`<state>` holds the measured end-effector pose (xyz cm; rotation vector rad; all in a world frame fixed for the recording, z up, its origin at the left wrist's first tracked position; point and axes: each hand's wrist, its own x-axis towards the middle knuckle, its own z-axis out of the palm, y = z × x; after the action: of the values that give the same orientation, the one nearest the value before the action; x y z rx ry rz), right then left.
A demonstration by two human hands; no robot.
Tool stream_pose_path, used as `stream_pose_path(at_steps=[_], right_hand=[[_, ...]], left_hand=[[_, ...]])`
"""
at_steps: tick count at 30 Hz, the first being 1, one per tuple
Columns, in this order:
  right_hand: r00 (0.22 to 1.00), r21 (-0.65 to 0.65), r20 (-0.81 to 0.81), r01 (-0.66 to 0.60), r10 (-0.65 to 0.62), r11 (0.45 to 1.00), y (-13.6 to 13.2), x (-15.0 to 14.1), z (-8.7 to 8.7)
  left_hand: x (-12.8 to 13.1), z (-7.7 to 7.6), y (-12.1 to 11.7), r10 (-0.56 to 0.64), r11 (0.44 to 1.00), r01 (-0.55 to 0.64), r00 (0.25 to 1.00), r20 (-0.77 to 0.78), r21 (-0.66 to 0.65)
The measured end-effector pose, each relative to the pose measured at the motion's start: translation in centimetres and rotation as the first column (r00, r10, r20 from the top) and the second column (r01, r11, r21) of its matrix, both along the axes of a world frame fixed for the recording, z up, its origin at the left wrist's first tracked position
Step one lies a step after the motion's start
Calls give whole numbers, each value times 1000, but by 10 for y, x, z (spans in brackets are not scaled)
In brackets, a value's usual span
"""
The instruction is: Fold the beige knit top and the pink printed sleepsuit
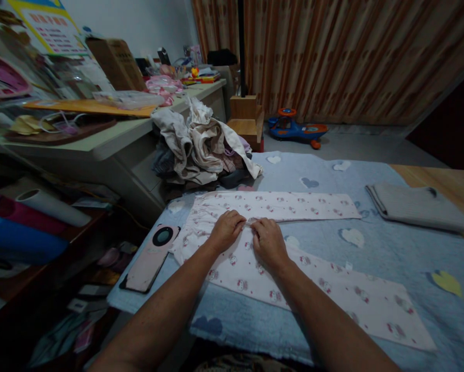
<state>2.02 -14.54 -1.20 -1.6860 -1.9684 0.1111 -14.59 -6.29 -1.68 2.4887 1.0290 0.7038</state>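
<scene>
Both grips, the left hand (226,231) and the right hand (268,242), lie open and flat with fingertips nearly meeting, gripping nothing and pressing on white pyjama trousers (247,274) printed with pink cartoon cats, which spread beneath and to the right of them; even, flat pressure like this smooths cloth without bunching it. Just left of the grips, a phone in a pink case (150,258) lies on a blue heart-patterned blanket (387,258), with a folded grey garment (421,209) well off to the right. Ahead of the grips, a heap of clothes (193,150) slumps beside a cream table (111,142), and a ride-on toy car (296,129) stands on the floor beyond.
</scene>
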Motion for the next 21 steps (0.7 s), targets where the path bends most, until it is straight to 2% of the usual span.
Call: stream_pose_path(at_steps=[7,15,18,21], right_hand=[[999,-33,2,52,-52,998,-2,1,4],[994,-68,32,108,-106,992,-1,-3,5],[993,-69,61,101,-97,992,0,-3,5],[997,-22,25,75,-75,997,-1,-3,6]], left_hand=[[-2,8,-7,-58,998,56,996,66,25],[-2,11,-7,-110,994,109,992,64,17],[-2,10,-7,-121,993,120,991,55,16],[-2,8,-7,-125,992,124,991,48,22]])
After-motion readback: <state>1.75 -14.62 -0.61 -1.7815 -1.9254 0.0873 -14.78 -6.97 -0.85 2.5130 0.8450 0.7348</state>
